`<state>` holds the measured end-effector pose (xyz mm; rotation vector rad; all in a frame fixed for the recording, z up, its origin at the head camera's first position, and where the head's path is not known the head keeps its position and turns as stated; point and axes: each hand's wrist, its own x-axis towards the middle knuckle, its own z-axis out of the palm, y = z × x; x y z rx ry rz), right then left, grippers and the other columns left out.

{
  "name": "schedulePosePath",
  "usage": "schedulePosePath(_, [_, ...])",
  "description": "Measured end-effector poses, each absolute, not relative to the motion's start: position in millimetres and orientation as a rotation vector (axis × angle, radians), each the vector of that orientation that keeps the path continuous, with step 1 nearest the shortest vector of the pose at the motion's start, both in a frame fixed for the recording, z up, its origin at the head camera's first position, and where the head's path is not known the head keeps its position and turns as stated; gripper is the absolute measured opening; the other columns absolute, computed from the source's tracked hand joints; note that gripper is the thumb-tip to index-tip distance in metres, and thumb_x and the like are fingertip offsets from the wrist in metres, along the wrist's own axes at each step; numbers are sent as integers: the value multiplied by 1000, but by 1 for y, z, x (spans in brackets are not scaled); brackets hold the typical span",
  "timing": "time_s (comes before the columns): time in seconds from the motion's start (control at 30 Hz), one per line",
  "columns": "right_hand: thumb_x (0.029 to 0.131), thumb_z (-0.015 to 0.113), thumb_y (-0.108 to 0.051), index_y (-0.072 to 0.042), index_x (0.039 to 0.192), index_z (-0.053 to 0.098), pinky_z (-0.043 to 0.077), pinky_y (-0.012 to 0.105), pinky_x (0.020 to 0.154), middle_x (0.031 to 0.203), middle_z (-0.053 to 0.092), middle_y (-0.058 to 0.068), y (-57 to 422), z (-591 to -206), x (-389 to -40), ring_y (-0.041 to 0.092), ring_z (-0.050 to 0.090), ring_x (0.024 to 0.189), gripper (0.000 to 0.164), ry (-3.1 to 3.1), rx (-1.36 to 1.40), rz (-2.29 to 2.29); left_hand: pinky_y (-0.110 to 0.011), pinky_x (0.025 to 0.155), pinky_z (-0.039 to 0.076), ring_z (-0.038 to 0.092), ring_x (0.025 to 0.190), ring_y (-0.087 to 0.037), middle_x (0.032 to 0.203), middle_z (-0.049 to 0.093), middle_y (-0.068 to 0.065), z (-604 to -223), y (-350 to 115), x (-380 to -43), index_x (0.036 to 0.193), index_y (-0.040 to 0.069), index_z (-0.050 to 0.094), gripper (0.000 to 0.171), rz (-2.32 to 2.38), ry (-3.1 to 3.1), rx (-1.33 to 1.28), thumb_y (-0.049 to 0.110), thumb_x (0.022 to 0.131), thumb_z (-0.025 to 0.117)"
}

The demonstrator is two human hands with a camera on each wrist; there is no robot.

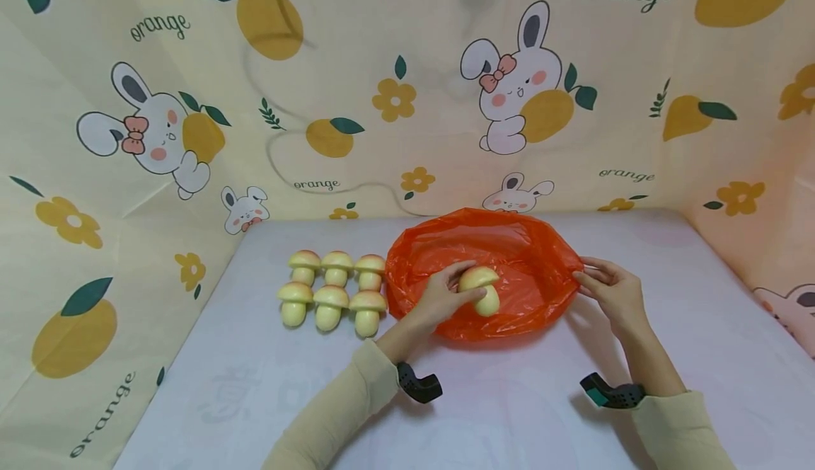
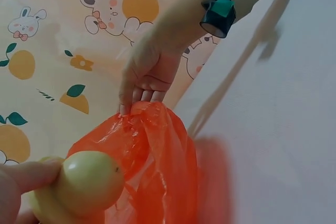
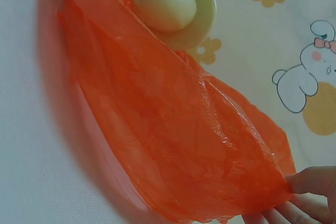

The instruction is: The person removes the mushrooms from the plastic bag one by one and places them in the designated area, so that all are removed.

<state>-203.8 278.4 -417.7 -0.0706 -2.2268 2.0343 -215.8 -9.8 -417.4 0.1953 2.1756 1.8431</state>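
A toy mushroom (image 1: 487,303) with a yellow stem and reddish-topped cap is gripped by my left hand (image 1: 444,296), above the mouth of a red plastic bag (image 1: 547,314). The left wrist view shows the mushroom's rounded stem (image 2: 93,182) close up, pinched under the thumb. On the bag's right side, my right hand (image 1: 613,287) pinches the rim between thumb and fingers. The right wrist view shows those fingers (image 3: 310,182) at the bag's edge. The bag stands wide open on the table.
Several similar mushrooms (image 1: 331,307) stand in two rows just left of the bag on the white table (image 1: 509,406). Behind the table hangs a cream cloth (image 1: 395,24) printed with oranges and rabbits. Each wrist wears a dark band (image 1: 420,383).
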Motion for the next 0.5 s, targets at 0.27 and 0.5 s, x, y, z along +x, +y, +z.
schedulePosePath(0.27, [92, 64, -14, -7, 115, 63, 56, 9, 66, 78, 66, -30, 279, -418, -203, -12, 66, 72, 24, -2314, -87, 1940, -42, 113, 44, 51, 132, -24, 142, 54, -5, -415, -31, -211, 139, 16, 50, 57, 1784, 2192, 247, 27, 88, 71])
schedulePosePath(0.5, [92, 64, -12, -17, 107, 66, 56, 9, 65, 78, 68, -28, 278, -418, -202, -10, 67, 71, 16, -2270, -78, 1998, -40, 117, 40, 48, 136, -21, 145, 51, 0, -410, -53, -207, 140, 19, 49, 55, 1758, 2165, 362, 26, 89, 69])
